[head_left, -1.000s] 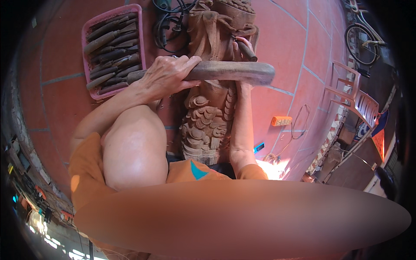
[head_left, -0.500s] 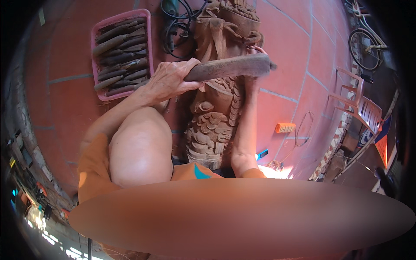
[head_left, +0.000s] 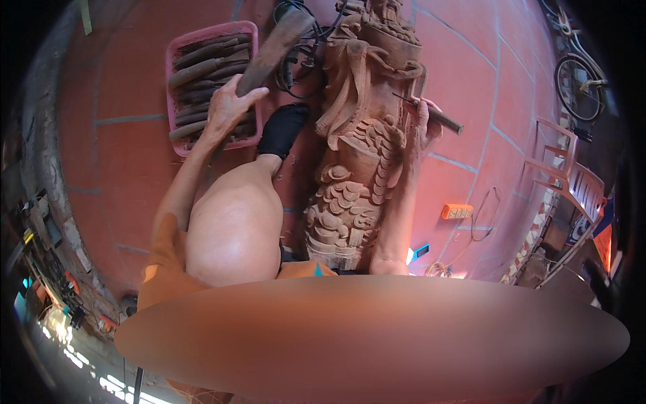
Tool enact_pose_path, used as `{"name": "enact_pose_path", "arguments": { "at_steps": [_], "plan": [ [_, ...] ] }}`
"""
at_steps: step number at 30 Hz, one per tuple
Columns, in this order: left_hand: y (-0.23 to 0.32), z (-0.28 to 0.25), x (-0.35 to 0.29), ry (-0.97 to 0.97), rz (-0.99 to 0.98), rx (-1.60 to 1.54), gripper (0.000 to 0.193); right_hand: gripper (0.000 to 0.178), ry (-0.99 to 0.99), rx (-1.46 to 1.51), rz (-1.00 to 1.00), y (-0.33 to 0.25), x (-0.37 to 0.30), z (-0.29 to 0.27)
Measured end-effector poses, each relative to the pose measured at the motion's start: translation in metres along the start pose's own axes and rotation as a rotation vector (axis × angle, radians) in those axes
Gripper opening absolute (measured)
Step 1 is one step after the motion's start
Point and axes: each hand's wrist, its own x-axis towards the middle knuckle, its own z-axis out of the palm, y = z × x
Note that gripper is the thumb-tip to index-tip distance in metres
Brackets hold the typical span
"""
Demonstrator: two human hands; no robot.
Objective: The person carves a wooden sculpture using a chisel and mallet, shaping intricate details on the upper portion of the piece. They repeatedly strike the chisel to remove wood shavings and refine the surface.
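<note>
A carved wooden statue (head_left: 355, 161) lies lengthwise in front of me, covered with scale-like and draped relief. My right hand (head_left: 421, 124) is closed on a chisel (head_left: 447, 122) at the statue's right side. The chisel's thin blade points left to the carved surface, and its dark handle end sticks out to the right. Raised off to the left, my left hand (head_left: 229, 108) grips a worn, flat wooden mallet (head_left: 277, 48), tilted up and to the right. It hangs over the right side of a pink basket (head_left: 172, 114) and is apart from the chisel.
Several wood-handled tools (head_left: 202, 71) fill the basket. Black cables (head_left: 296, 74) coil beside the statue's far end. My bent knee (head_left: 234, 222) rises left of the statue. An orange power strip (head_left: 457, 211), a plastic chair (head_left: 568, 168) and a bicycle (head_left: 580, 84) are to the right.
My left hand has swung the mallet left, away from the statue and the chisel, uncovering the chisel and my right hand. The right hand stays by the statue's side. The view has shifted slightly.
</note>
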Motion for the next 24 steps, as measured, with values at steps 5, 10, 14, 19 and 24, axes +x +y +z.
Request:
{"name": "enact_pose_path", "arguments": {
  "at_steps": [5,10,14,19,24],
  "plan": [
    [-0.039,-0.025,0.002,0.190,-0.093,0.132,0.061,0.021,0.019,-0.001,0.110,-0.006,-0.025,0.002],
    [-0.067,-0.029,0.005,0.202,-0.176,0.198,0.059,0.024,-0.020,-0.068,0.125,-0.008,-0.043,0.005],
    [-0.070,-0.022,0.006,0.241,-0.092,0.286,0.058,0.023,-0.013,-0.085,0.128,-0.011,-0.055,0.006],
    [-0.053,-0.021,-0.004,0.198,0.003,0.607,0.066,0.019,-0.013,-0.077,0.091,-0.018,-0.069,0.011],
    [0.000,-0.015,0.002,0.210,0.448,0.393,0.066,0.015,-0.077,-0.267,-0.028,-0.025,-0.087,0.025]
  ]
}}
